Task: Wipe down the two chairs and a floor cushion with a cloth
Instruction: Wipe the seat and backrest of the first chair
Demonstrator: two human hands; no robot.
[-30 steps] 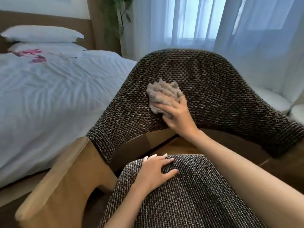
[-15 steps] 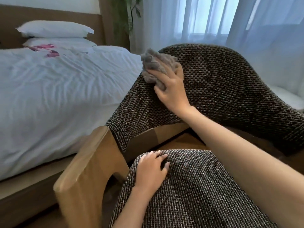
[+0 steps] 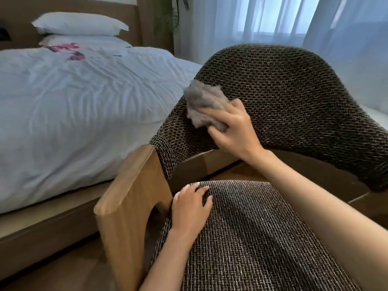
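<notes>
Bedroom: white bed (image 3: pixel 84 122) fills frame left, sheer curtain (image 3: pixel 273 19) upper right. Lower centre, beside the wooden armrest (image 3: pixel 130 198), your left hand (image 3: pixel 191 208) lies flat on the chair seat (image 3: pixel 252 238), fingers loosely together. At centre, your right hand (image 3: pixel 233 127) curls its fingers round the bunched cloth (image 3: pixel 204 103), pressed near the backrest's (image 3: pixel 283 97) left edge. The backrest's long run lies rightward, unobstructed; leftward, only edge.

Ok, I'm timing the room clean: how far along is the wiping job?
Nothing shows as finished. In hand: the right hand holds the grey cloth against the chair's backrest; the left hand rests on the seat. Left: likely the seat, plus another chair and the floor cushion, neither clearly in view.
</notes>
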